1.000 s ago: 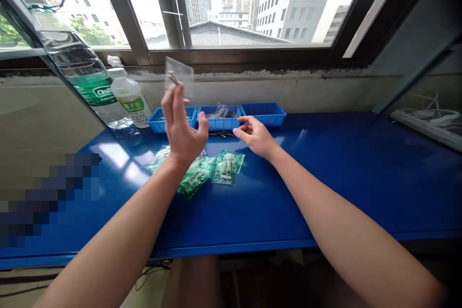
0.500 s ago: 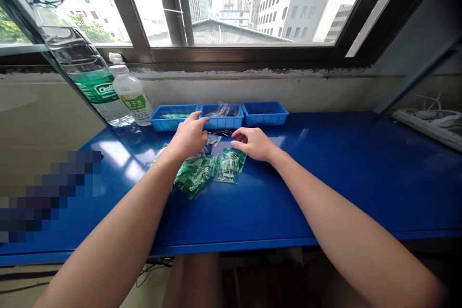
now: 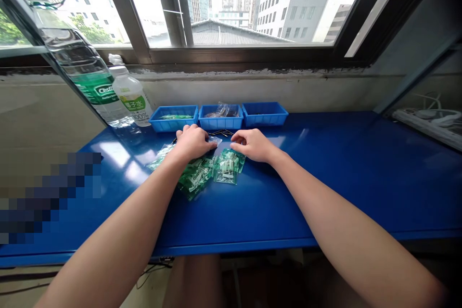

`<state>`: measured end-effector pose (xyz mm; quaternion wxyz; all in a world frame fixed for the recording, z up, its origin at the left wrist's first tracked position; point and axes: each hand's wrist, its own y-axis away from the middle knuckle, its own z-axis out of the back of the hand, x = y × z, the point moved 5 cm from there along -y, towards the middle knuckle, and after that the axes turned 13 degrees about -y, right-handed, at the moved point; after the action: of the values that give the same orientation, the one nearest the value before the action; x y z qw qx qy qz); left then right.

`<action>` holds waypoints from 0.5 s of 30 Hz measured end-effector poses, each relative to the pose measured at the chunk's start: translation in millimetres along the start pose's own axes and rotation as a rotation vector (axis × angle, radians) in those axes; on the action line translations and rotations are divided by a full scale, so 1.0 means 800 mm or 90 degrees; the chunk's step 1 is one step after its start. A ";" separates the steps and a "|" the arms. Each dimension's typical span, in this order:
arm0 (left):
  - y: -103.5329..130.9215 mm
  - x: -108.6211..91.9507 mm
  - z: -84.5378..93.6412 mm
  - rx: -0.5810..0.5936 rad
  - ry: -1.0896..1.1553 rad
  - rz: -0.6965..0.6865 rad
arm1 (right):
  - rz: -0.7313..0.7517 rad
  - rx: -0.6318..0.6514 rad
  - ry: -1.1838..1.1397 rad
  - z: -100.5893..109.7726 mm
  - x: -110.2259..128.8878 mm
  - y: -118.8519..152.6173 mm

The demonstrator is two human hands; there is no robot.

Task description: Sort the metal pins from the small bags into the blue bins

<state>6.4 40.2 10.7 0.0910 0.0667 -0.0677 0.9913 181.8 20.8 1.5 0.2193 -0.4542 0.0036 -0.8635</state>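
Note:
My left hand is low over a pile of clear and green packets, its fingers apart and pointing away from me. Under and in front of it lie green packets. A clear packet shows by its thumb. My right hand hovers by the top right of a flat green packet, thumb and fingers curved with a gap between them and nothing visible in it. Small dark thin pieces lie between the hands, close to the bins.
Three blue bins stand in a row: the left bin holds green packets, the middle bin clear packets, the right bin something dark. Two bottles stand at the back left of the blue table.
My left hand has come back from the front of the bins and down onto the packets. My right hand has hardly moved.

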 end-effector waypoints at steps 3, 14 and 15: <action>0.001 0.000 0.003 0.015 0.031 -0.007 | 0.004 0.000 0.003 0.000 0.001 0.000; 0.029 0.024 0.061 -0.495 0.283 0.035 | 0.015 0.018 0.005 -0.003 -0.007 -0.002; 0.039 0.027 0.074 -0.582 0.290 0.064 | 0.015 0.020 0.008 -0.002 -0.007 -0.001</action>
<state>-13.7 4.9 67.9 0.0757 -0.2012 -0.4758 0.8529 182.7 23.6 -3.8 0.2370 -0.4455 -0.0033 -0.8634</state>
